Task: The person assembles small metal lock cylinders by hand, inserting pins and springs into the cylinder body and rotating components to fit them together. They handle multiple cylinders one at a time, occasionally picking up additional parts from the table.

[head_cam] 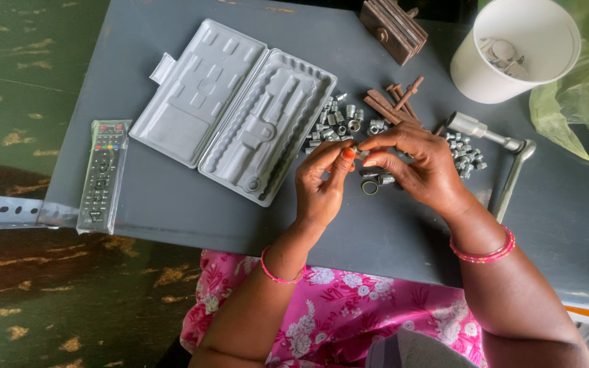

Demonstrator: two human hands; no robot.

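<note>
My left hand (322, 185) and my right hand (417, 167) meet over the grey table (172, 204), fingertips pinching one small metal socket (360, 152) between them. Just beyond the fingers lies a heap of small silver sockets (342, 121). More sockets (465, 153) lie right of my right hand. A dark ring (370, 187) and a socket (384, 179) rest under my hands. An open grey moulded tool case (230, 109) lies empty to the left.
A ratchet handle (512, 174) and a silver extension bar (482, 129) lie at the right. Rust-brown bits (393, 102) and a brown holder (393, 27) sit behind. A white cup (519, 48), green plastic bag (584, 95) and wrapped remote control (101, 174) flank the table.
</note>
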